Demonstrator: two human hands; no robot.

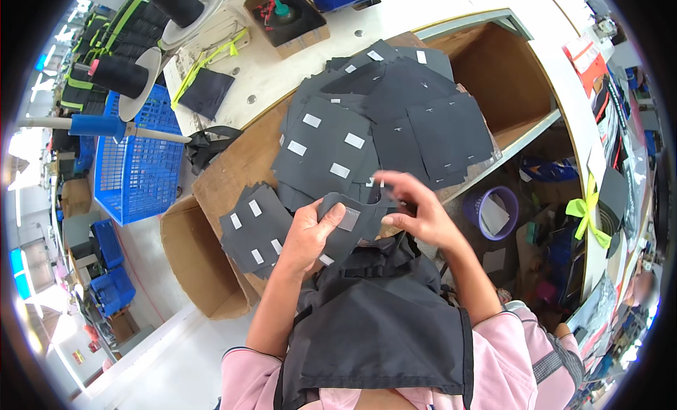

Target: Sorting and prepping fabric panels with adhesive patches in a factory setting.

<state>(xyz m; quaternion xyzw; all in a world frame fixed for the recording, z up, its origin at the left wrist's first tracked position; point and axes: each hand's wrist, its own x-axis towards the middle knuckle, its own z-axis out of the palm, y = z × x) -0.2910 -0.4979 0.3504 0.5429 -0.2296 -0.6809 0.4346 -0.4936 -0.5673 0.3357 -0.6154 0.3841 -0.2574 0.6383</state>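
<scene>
My left hand (307,237) pinches a dark grey fabric piece (340,242) between thumb and fingers, close to a pale rectangular patch on it. To the right of that piece, my right hand (427,216) has its thumb and fingers apart, with nothing visible between them. Just beyond both hands lies a heap of dark panels with small white patches (317,174). Plain-looking dark panels (451,138) overlap it on the right. Left of my left hand rests a smaller stack of patched panels (247,230). My right fingertips are slightly blurred.
A brown board (233,170) carries the panels. An open cardboard box (201,269) stands at the left, below a blue plastic basket (134,163). Black thread cones (123,77) are at upper left. A purple bin (470,211) sits under the table's right side.
</scene>
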